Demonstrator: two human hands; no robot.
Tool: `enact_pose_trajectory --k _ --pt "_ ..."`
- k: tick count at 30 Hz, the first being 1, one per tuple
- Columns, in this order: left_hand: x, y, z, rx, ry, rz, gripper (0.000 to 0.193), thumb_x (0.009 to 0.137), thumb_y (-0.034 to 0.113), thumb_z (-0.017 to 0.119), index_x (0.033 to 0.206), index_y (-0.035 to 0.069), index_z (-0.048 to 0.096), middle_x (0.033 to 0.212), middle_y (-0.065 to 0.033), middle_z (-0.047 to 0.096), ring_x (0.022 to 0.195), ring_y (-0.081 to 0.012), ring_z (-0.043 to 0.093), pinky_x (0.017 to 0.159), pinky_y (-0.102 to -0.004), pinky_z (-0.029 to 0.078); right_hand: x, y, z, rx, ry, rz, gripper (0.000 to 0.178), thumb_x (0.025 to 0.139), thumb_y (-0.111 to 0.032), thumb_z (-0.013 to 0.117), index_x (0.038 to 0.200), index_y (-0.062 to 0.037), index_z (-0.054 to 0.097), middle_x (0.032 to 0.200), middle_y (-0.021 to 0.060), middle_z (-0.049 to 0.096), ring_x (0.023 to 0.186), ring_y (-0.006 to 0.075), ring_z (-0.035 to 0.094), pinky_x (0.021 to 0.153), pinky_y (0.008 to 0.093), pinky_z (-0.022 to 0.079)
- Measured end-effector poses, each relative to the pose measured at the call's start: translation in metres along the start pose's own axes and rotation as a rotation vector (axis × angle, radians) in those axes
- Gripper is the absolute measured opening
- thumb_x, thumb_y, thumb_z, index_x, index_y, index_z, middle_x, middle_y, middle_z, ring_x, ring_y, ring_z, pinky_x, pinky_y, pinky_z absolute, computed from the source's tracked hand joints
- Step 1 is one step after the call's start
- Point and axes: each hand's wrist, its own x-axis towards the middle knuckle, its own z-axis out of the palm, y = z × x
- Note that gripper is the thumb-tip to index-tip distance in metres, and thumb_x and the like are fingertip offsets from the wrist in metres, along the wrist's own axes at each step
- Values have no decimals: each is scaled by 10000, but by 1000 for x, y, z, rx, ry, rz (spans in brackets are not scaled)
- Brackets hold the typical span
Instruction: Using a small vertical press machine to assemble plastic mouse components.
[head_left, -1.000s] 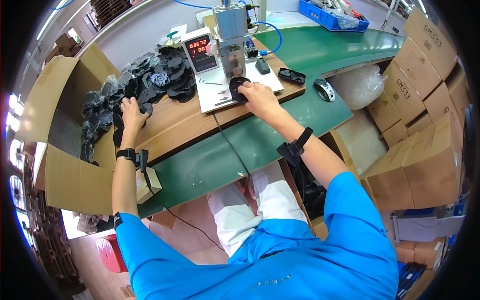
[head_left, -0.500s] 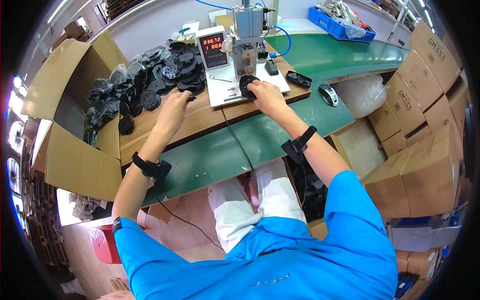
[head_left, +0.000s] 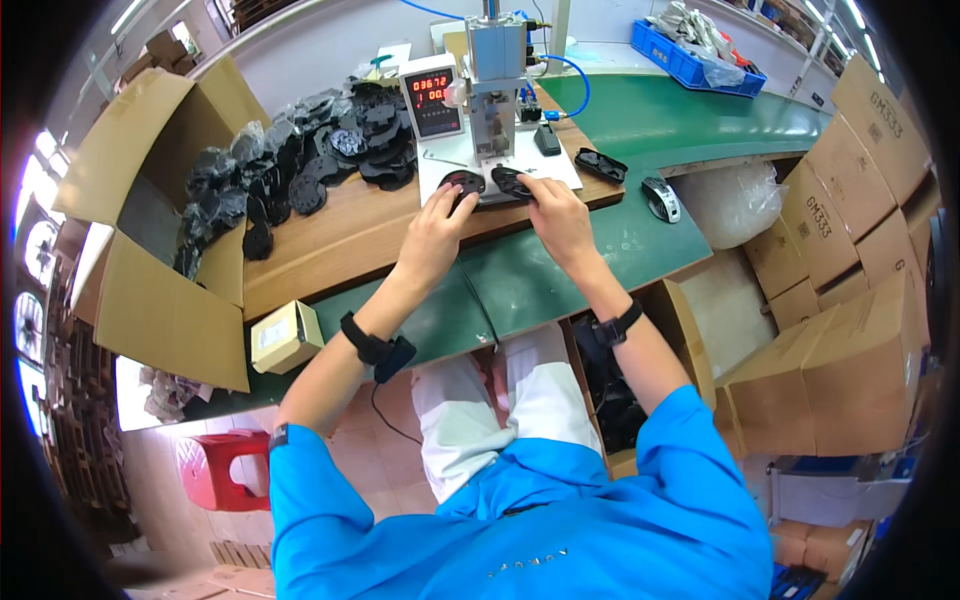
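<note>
My left hand [head_left: 435, 232] is closed on a round black plastic part [head_left: 464, 184], its fingers at the part's near edge. Just to its right, my right hand [head_left: 560, 215] pinches a second black plastic part [head_left: 511, 182], tilted, by its right side. Both parts are at the front of the white base plate [head_left: 433, 172] of a bench press [head_left: 497, 60], below and in front of its metal head. The fingers partly cover each part, and I cannot tell whether the two parts touch.
Many black plastic parts [head_left: 330, 140], some bagged, lie heaped left of the press beside an open carton [head_left: 165, 300]. A red-digit counter [head_left: 432, 100], a black shell [head_left: 600, 165], a computer mouse [head_left: 660, 199] and a small box [head_left: 286, 338] surround the work area. Cartons [head_left: 815, 370] stand right.
My left hand has moved right from beside the heap to the press and now holds a round black part. My right hand has drawn slightly toward me and right. The small box has come into sight.
</note>
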Motion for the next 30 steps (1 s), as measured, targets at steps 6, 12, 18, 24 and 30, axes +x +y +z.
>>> enact_pose_trajectory --k 6,12,18,24,30 --pt "21 7 32 95 42 107 543 811 -77 588 1333 67 614 1348 -211 626 1304 -390 571 1101 -462 487 -59 -20 -56 210 231 200 428 858 84 632 1263 -43 687 1092 146 713 1008 294 686 800 346 575" --pt "45 16 54 83 26 87 494 874 -5 588 1362 73 603 1375 -254 601 1301 -408 569 1125 -465 463 -220 -5 -96 378 310 629 363 911 108 618 1244 -22 680 1144 99 723 1005 150 700 772 266 568" --pt "49 29 61 174 -139 -6 554 852 -66 593 1390 61 562 1394 -271 585 1334 -422 550 1116 -459 480 -347 17 -113 203 204 897 329 929 74 611 1244 -4 667 1126 139 741 926 173 737 756 275 591" --pt "53 31 60 231 -163 1 527 877 -37 570 1395 60 555 1386 -267 598 1309 -434 571 1098 -470 494 -427 76 -93 2 132 1076 369 914 6 646 1283 -1 658 1156 213 735 980 339 747 833 377 601" --pt "52 20 57 178 -119 130 536 862 -38 568 1388 68 562 1359 -237 624 1304 -403 584 1079 -452 508 -401 85 -82 -288 -176 909 400 856 -80 700 1250 -24 662 1255 231 671 1161 427 629 1036 456 481"
